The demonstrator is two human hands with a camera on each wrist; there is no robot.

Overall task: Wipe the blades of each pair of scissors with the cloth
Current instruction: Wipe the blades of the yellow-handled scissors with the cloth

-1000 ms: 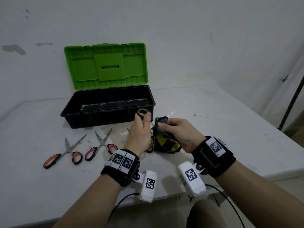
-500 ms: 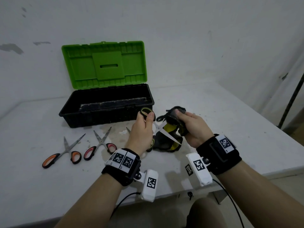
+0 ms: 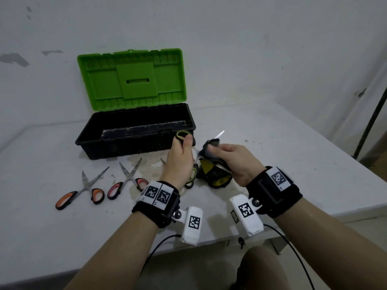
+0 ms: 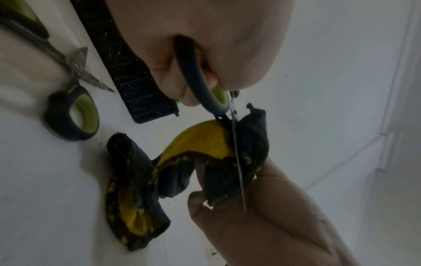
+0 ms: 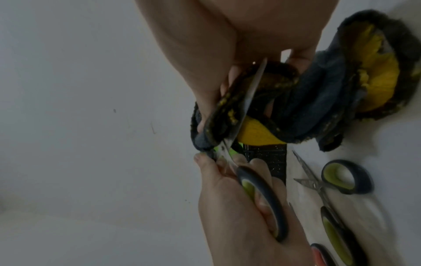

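Both forearms reach forward over the table edge, each wrist wrapped in a black band carrying a white tagged camera block. The left hand (image 3: pixel 180 158) is raised, thumb up, its fingers curled round the handle of the green-handled scissors (image 4: pixel 205 86). Just beside it, nearly touching, the right hand (image 3: pixel 234 162) turns palm-down and pinches the dark-and-yellow cloth (image 5: pixel 318 100) between thumb and fingers, folded round the blade.
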